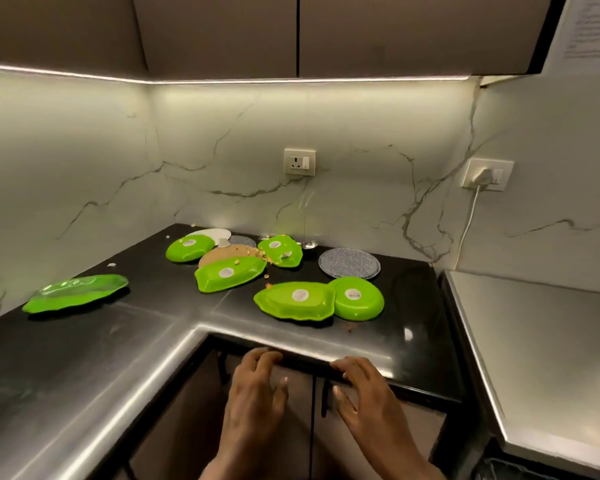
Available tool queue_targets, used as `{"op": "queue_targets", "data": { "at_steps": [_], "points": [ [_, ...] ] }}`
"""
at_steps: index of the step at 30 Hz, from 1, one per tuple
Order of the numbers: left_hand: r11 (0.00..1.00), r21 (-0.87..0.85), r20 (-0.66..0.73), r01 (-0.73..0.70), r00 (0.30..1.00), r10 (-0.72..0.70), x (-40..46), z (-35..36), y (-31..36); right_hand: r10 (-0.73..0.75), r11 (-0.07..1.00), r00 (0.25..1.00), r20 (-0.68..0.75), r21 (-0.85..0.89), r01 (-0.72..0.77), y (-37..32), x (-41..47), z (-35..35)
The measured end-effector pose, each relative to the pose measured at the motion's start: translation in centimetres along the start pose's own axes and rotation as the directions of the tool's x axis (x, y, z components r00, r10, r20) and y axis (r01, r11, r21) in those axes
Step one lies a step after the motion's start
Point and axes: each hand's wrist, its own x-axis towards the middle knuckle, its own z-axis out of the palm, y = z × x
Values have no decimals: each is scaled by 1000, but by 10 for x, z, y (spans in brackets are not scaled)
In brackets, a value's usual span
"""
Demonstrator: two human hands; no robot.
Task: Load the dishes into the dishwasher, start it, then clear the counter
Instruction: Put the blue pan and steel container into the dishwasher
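Left hand [257, 379] and right hand [361, 382], fingers loosely spread and holding nothing, fingertips at the front edge of the counter [118, 358], above the cabinet doors [291, 427]. On the counter: green dishes [295, 299], most upside down, a grey plate [349, 263], a brown plate [227, 253] with scattered crumbs [267, 277], a white plate [210, 233] and a spoon [309, 244] by the wall. No dishwasher visible. Judged: nothing loaded yet; loading, starting and clearing all remain.
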Motion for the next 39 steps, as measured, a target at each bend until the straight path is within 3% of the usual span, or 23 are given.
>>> {"op": "queue_targets", "data": {
  "at_steps": [12, 26, 30, 34, 39],
  "points": [
    [988, -72, 13, -134, 991, 136, 150, -8, -92, 127, 991, 989, -79, -37, -130, 4, 119, 92],
    [995, -55, 13, -77, 997, 78, 285, 40, -157, 130, 991, 985, -110, 38, -126, 77, 273, 161],
    [999, -12, 45, -39, 998, 39, 324, 58, -170, 206, 976, 973, -102, 88, -198, 111, 323, 178],
    [995, 52, 73, -83, 994, 79, 366, 69, -181, 263, 963, 957, -120, 100, -252, 154, 373, 192],
    [976, 165, 39, -145, 989, 141, 424, 74, -196, 425, 905, 890, -164, 64, -421, 208, 429, 216]
  ]
}}
